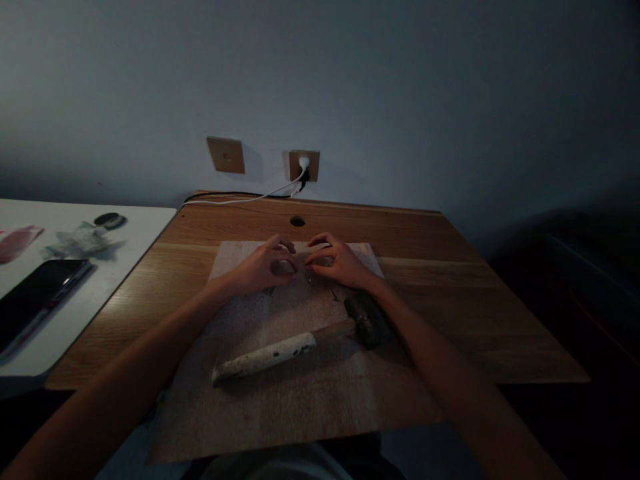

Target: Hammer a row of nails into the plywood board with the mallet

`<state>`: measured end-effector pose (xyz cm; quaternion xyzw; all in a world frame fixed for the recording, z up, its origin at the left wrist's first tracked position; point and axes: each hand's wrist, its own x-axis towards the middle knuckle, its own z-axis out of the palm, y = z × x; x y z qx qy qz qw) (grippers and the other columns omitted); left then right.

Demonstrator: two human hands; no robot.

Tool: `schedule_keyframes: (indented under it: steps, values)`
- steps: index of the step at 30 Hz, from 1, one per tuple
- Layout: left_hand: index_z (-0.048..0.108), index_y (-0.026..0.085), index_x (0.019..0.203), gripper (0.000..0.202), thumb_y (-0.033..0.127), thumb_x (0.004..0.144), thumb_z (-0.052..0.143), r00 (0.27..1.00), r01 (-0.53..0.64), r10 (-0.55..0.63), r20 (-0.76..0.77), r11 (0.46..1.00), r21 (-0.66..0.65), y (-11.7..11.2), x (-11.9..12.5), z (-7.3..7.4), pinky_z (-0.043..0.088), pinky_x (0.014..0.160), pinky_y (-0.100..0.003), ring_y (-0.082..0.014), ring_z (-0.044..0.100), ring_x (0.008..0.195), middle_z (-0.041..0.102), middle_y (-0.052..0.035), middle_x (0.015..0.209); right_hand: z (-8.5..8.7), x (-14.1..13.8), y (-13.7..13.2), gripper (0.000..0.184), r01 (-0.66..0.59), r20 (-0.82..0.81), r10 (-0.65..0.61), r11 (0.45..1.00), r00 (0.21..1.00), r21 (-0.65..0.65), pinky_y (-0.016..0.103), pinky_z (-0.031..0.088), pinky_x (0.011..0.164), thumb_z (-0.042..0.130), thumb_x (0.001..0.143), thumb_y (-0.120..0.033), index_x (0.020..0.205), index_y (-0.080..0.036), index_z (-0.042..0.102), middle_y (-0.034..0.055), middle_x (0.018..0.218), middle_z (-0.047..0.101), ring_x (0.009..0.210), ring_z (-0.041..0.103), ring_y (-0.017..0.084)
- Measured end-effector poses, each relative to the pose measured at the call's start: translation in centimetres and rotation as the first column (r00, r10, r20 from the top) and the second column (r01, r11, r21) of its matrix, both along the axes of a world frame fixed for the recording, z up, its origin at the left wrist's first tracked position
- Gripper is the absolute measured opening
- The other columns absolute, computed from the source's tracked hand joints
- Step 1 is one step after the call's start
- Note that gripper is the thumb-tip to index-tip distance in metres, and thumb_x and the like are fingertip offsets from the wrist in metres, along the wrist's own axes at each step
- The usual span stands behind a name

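Note:
A thin wooden board [240, 413] lies on the desk. Over its far part, my left hand [270, 263] and my right hand [337, 261] face each other, fingertips close together. Thumb and fingers curl into a pinch on both hands; whatever they hold, if anything, is too small to make out. A tiny bright speck shows just below the right fingertips. Near my right wrist lies a small nail-like piece [334, 295], and a few small dark bits [269, 291] sit under my left hand. A hammer [265, 357] with a worn white grip rests across the board, its dark head beside my right forearm.
To the left, a white table [115, 280] bears a phone [43, 293], crumpled clear plastic [85, 240], a dark round item [110, 221] and a reddish packet [20, 241]. Cables [240, 199] run along the wooden desk's [480, 313] back edge to a wall socket [313, 160].

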<state>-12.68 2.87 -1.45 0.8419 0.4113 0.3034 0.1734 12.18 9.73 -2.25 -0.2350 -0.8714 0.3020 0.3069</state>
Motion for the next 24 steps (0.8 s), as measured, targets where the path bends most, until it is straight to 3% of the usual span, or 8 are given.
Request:
schedule_keyframes:
  steps: [8,12,16,21,24]
  values:
    - [0.074,0.021,0.097,0.015,0.021,0.083,0.069,0.998,-0.005,0.008,0.066,0.998,-0.056,0.1,0.0,0.0,0.054,0.096,-0.038,-0.0221,0.069,0.108,0.073,-0.0073,0.113,0.5,0.1,-0.4,0.011,-0.039,0.045,0.042,0.997,0.998,-0.06,0.043,0.049,0.104,0.079,0.085,-0.026,0.095,-0.023,0.081,0.0082,0.123,0.061,0.115,0.063,0.023]
    - [0.073,0.019,0.101,0.019,0.022,0.083,0.066,0.994,-0.036,0.049,0.101,0.991,-0.129,-0.2,0.1,0.0,0.055,0.079,-0.03,-0.0176,0.072,0.088,0.077,-0.0055,0.102,1.0,0.0,-0.5,0.008,-0.018,-0.026,0.017,0.998,1.0,-0.054,0.042,0.05,0.101,0.075,0.087,-0.026,0.092,-0.021,0.078,0.0073,0.11,0.069,0.105,0.067,0.022]
    - [0.071,0.018,0.095,0.015,0.021,0.082,0.065,0.993,-0.08,0.089,0.083,0.991,-0.103,-0.4,0.4,0.1,0.051,0.069,-0.026,-0.0137,0.066,0.072,0.074,-0.0013,0.085,1.0,0.0,-0.5,0.012,0.016,-0.115,-0.031,0.992,0.993,-0.129,0.042,0.049,0.102,0.072,0.088,-0.03,0.093,-0.019,0.073,0.0076,0.104,0.075,0.108,0.068,0.023]
    - [0.073,0.019,0.096,0.013,0.023,0.085,0.067,0.994,-0.068,0.074,0.077,0.995,-0.076,-0.1,0.4,0.0,0.052,0.071,-0.026,-0.0141,0.067,0.073,0.074,-0.0019,0.087,0.6,-0.2,-0.4,0.02,0.01,-0.081,-0.03,0.973,0.996,-0.232,0.034,0.055,0.082,0.072,0.087,-0.038,0.094,-0.018,0.074,0.0068,0.097,0.076,0.091,0.07,0.02]
    - [0.075,0.021,0.099,0.015,0.023,0.088,0.066,0.997,-0.059,0.059,0.05,0.998,-0.019,0.0,0.4,-0.3,0.054,0.077,-0.029,-0.0162,0.07,0.082,0.075,-0.0036,0.095,0.7,-0.2,-0.4,0.019,-0.021,-0.067,0.006,0.973,0.998,-0.229,0.034,0.055,0.083,0.073,0.086,-0.036,0.094,-0.02,0.08,0.0065,0.097,0.078,0.091,0.071,0.02]
